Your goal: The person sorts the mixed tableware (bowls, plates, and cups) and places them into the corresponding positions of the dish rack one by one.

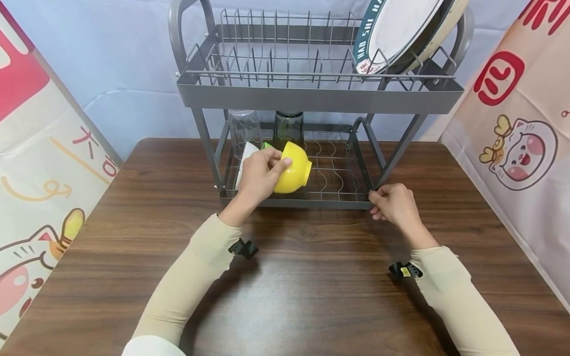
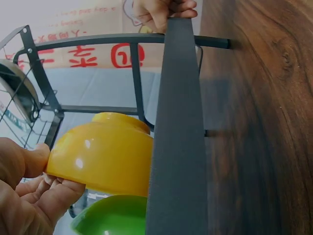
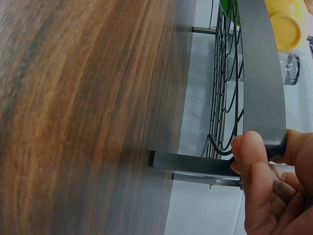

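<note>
A yellow bowl [image 1: 294,168], tilted on its side, is pinched at the rim by my left hand [image 1: 260,175] over the lower tier of a grey dish rack [image 1: 320,99]. Just left of it stand a green bowl [image 2: 112,215] and a white bowl [image 1: 248,153], both partly hidden by the hand in the head view. My right hand [image 1: 394,205] grips the front right corner of the rack's lower frame, thumb and fingers around the bar, as the right wrist view also shows.
Behind the bowls stand a clear glass [image 1: 245,128] and a dark glass [image 1: 288,129] on the lower tier. A large plate [image 1: 401,29] leans in the upper tier at the right. The rack stands on a brown wooden table [image 1: 285,296], with printed cloths at both sides.
</note>
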`<state>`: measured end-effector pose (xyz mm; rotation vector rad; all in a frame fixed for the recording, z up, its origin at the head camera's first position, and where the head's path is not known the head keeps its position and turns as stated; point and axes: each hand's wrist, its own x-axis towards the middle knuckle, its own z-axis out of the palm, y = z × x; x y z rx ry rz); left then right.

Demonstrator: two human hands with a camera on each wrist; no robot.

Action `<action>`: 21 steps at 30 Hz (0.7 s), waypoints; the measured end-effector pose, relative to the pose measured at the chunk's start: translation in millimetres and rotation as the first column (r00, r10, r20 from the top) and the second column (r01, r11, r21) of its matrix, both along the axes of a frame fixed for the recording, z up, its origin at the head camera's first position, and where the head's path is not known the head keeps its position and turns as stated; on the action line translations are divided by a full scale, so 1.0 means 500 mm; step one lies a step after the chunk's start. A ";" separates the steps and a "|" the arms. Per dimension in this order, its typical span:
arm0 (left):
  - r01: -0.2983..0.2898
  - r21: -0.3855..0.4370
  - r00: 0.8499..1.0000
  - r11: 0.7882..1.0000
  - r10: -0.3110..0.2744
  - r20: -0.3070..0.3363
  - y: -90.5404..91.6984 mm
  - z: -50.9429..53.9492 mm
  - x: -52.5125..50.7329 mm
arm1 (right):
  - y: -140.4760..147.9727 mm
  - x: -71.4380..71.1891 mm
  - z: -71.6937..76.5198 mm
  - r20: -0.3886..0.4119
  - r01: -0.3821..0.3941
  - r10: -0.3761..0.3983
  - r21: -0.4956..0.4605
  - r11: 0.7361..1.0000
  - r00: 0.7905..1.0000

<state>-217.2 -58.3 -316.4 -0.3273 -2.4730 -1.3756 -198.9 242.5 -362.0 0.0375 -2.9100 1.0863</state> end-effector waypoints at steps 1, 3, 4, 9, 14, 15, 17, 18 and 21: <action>-0.004 -0.009 1.000 1.000 0.004 0.005 0.002 0.000 0.000 | 0.000 0.000 0.000 0.000 0.000 0.000 0.000 1.000 1.000; -0.013 -0.027 1.000 1.000 0.014 0.019 0.005 -0.002 0.000 | 0.001 0.000 0.000 0.000 0.000 0.000 -0.002 1.000 1.000; -0.017 -0.034 0.999 0.999 0.018 0.029 0.007 -0.002 0.001 | 0.001 0.000 0.000 0.002 -0.002 0.002 -0.002 1.000 1.000; -0.024 -0.060 0.998 0.998 0.027 0.052 0.010 -0.004 0.002 | 0.001 0.000 0.000 0.004 -0.004 0.004 0.000 1.000 1.000; -0.031 -0.066 0.998 0.997 0.035 0.056 0.010 -0.005 -0.001 | 0.001 -0.001 -0.001 0.003 0.001 -0.001 0.002 1.000 1.000; -0.036 -0.066 0.997 0.997 0.040 0.058 0.010 -0.006 -0.002 | 0.001 -0.001 -0.001 0.005 0.002 -0.002 0.002 1.000 1.000; -0.048 -0.068 0.997 0.997 0.052 0.064 0.010 -0.006 -0.004 | 0.001 -0.001 -0.002 0.009 0.003 -0.003 0.001 1.000 1.000; -0.053 -0.066 0.996 0.996 0.057 0.067 0.010 -0.005 -0.004 | 0.001 -0.001 -0.002 0.011 0.004 -0.004 0.001 1.000 1.000; -0.063 -0.071 0.996 0.995 0.068 0.063 0.013 -0.006 -0.006 | 0.002 -0.001 -0.001 0.010 0.002 -0.002 0.001 1.000 1.000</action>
